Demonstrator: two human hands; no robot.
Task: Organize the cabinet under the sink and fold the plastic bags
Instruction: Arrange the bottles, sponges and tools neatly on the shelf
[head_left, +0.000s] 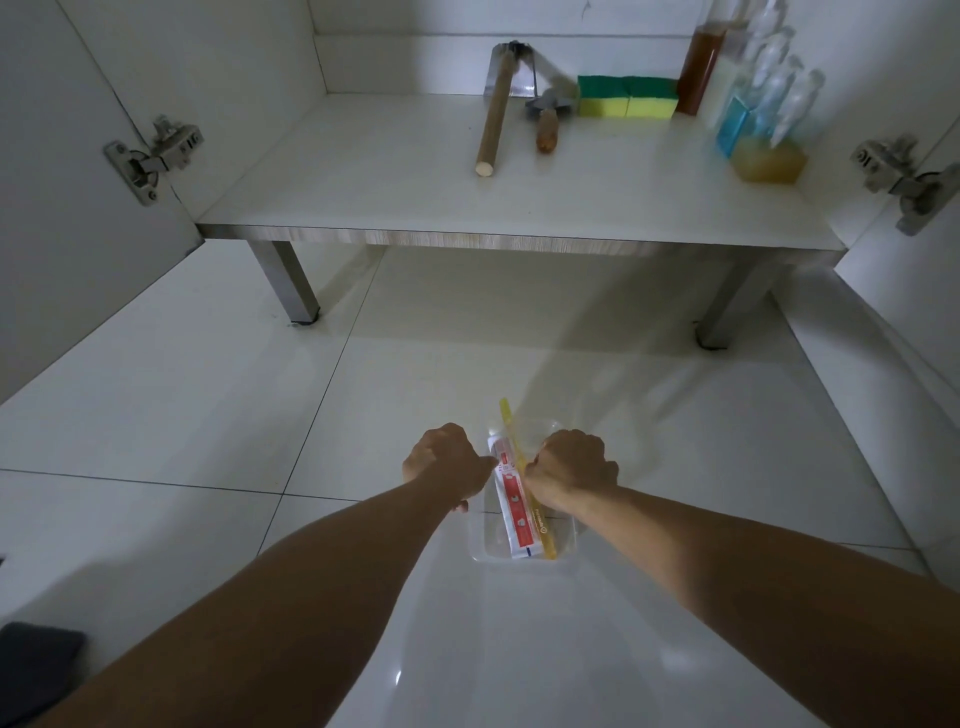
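**Clear tray gripped at both sides, short of the cabinet**

Head view: the person holds a shallow clear plastic tray (522, 545) low over the white floor tiles (182, 415), in front of the open cabinet. The left hand (447, 465) curls over the tray's left edge and the right hand (571, 467) over its right edge; both are seen from the back, so the fingertips are hidden, but each appears closed on the rim.

What could go wrong: the tray is light and held only at its edges. If one hand dips on the way to the cabinet, the loose contents could slide out over the far end, where the yellow strip (519, 467) already juts past the rim. The tray could also catch the front lip of the cabinet floor (363, 171) if it is brought in too low.

Containers: the tray holds a red and white tube (514, 506) lying lengthwise, with the yellow strip just beside it on the right. In the cabinet, at the right, stand an amber bottle (701, 67) and a blurred cluster of clear bottles (774, 83), one with blue liquid. Near them lie green and yellow sponges (626, 98) and two wooden-handled tools (493, 109). No plastic bags are visible.
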